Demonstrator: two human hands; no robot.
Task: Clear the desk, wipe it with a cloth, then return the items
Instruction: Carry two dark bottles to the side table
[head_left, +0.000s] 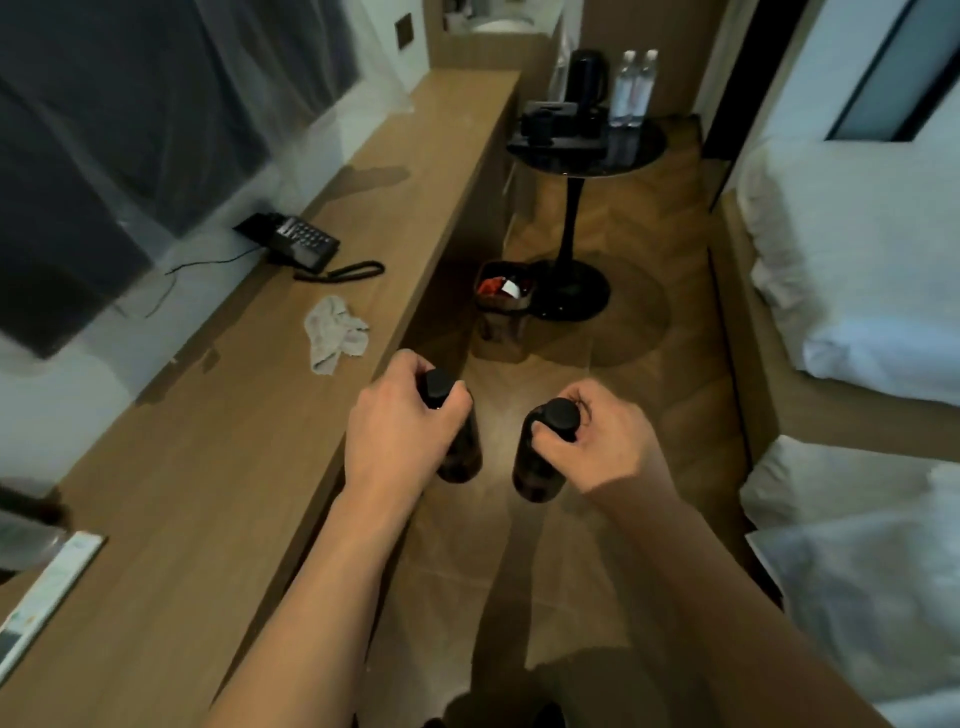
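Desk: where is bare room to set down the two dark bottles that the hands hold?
The desk is bare between the cloth and the booklet at the near end, and also beyond the telephone. It is crowded between telephone and cloth.

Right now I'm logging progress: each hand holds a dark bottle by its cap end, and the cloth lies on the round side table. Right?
Not quite. The head view shows the cloth on the wooden desk, near the telephone. Left hand and right hand do hold dark bottles.
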